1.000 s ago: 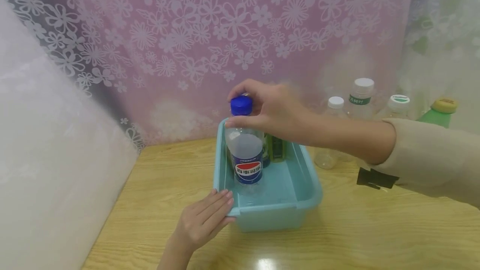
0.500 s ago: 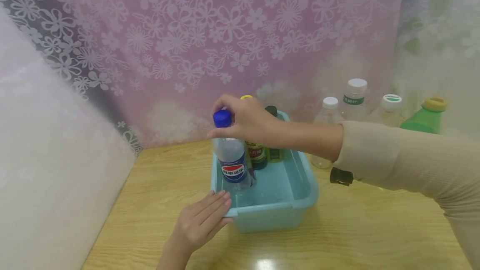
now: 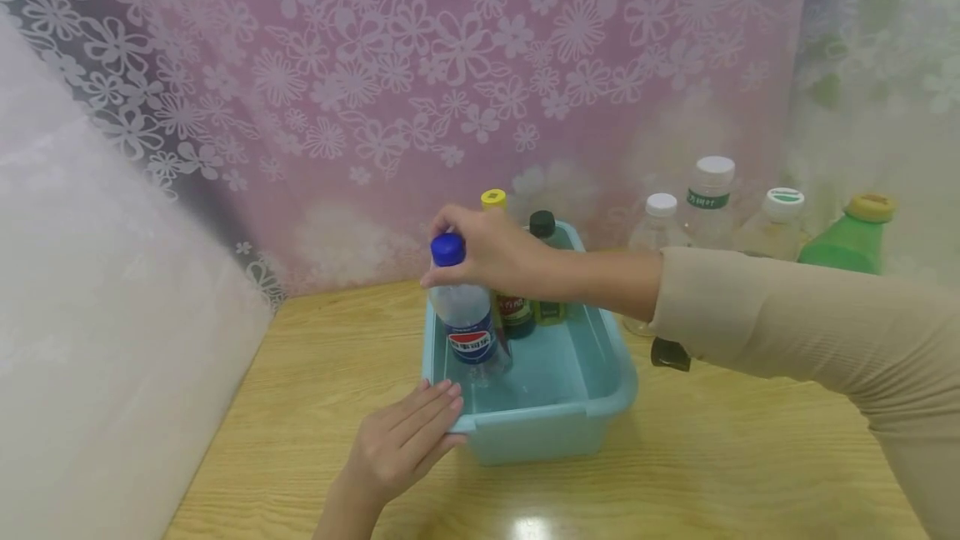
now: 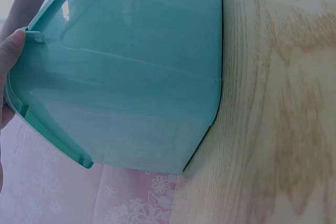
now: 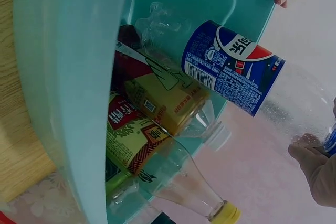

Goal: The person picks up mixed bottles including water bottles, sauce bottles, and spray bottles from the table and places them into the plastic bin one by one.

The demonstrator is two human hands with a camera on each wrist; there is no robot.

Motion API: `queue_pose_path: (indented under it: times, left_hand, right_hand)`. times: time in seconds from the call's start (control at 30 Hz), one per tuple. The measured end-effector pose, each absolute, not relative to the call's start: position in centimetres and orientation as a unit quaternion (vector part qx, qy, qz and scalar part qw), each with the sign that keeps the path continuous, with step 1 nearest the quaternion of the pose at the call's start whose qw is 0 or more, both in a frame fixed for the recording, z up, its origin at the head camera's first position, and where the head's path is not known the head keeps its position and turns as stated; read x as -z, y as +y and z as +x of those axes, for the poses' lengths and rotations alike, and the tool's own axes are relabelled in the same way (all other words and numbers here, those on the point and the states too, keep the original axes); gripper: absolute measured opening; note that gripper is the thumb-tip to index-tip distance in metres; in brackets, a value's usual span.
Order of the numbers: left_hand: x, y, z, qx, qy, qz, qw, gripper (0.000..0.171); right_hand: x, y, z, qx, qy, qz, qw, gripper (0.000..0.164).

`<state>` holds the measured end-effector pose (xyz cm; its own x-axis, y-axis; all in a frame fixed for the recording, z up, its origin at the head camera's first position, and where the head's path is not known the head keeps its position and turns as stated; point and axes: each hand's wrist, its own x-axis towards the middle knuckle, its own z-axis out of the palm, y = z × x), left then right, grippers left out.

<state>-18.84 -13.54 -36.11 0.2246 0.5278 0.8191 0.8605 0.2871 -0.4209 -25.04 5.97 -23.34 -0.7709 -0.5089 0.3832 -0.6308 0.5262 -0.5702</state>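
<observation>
Inside the light-blue plastic basin (image 3: 532,440) is a clear Pepsi bottle (image 3: 468,336) with a blue cap, leaning slightly. My right hand (image 3: 498,252) holds it around the neck, just under the cap; in the right wrist view only part of that hand (image 5: 317,174) shows. At the basin's near left corner my left hand (image 3: 401,444) grips the rim, fingers over the top and thumb outside. Behind the Pepsi bottle, in the basin, stand a yellow-capped vinegar bottle (image 5: 144,140) and a dark-capped bottle (image 3: 542,225). A bottle with a white cap (image 5: 218,136) also shows there in the right wrist view.
Right of the basin stand several empty bottles, among them a white-capped one with a green band (image 3: 708,202) and a green one with a yellow cap (image 3: 843,244). A flowered pink curtain (image 3: 487,65) hangs behind the wooden table (image 3: 300,407).
My right hand has brought the Pepsi bottle left and lower in the basin, uncovering the bottles behind it. My left hand stays on the rim.
</observation>
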Motion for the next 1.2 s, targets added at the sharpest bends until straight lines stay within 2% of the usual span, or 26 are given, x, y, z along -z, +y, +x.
queue_pose_path:
  times: [0.67,1.2]
  left_hand:
    - [36.3,-13.7,-18.8,0.166,-0.61,-0.574,0.52,0.026]
    - [36.3,-13.6,-19.0,0.161,-0.6,-0.578,0.53,0.026]
  right_hand:
    - [27.1,5.9,-26.6,-0.317,-0.905,0.284,0.02,0.052]
    - [27.8,5.9,-26.7,-0.272,-0.903,0.33,0.05,0.055]
